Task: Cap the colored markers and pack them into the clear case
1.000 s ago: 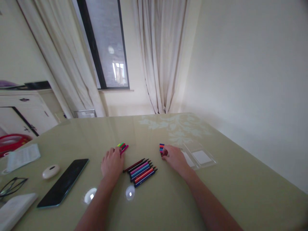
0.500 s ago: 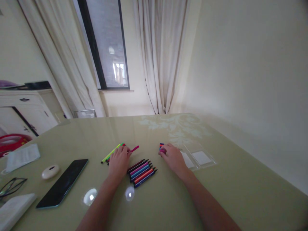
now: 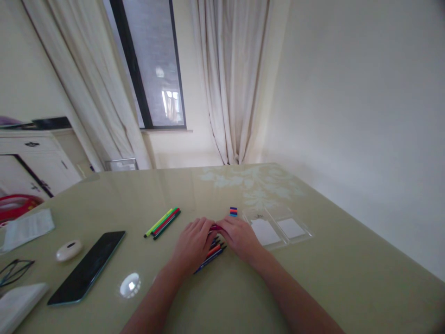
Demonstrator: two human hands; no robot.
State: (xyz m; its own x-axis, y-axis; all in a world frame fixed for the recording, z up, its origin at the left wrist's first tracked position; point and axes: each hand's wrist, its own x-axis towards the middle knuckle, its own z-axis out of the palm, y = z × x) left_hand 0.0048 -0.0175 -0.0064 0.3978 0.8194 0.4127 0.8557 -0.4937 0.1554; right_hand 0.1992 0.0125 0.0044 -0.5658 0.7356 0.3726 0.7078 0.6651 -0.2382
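Note:
My left hand (image 3: 194,241) and my right hand (image 3: 241,235) meet over the middle of the table, fingers closed round a magenta felt-tip pen (image 3: 216,228). Only a short stretch of the pen shows between the fingertips; its ends are hidden. Below the hands lies a row of uncapped felt-tip pens (image 3: 212,253), black tips pointing right, partly covered by my left hand. Several small pen caps (image 3: 233,211) in blue and red sit just beyond my right hand. To the left, yellow, green and red capped felt-tip pens (image 3: 163,222) lie side by side.
A clear plastic case (image 3: 283,226) with white inserts lies open right of my right hand. On the left are a black phone (image 3: 88,266), a white oval case (image 3: 68,250), glasses (image 3: 15,271), a white box (image 3: 22,301) and a face mask (image 3: 29,227).
My left hand has carried the magenta pen right, away from the capped pens. My right hand has come left from the caps, and its fingers now meet the pen.

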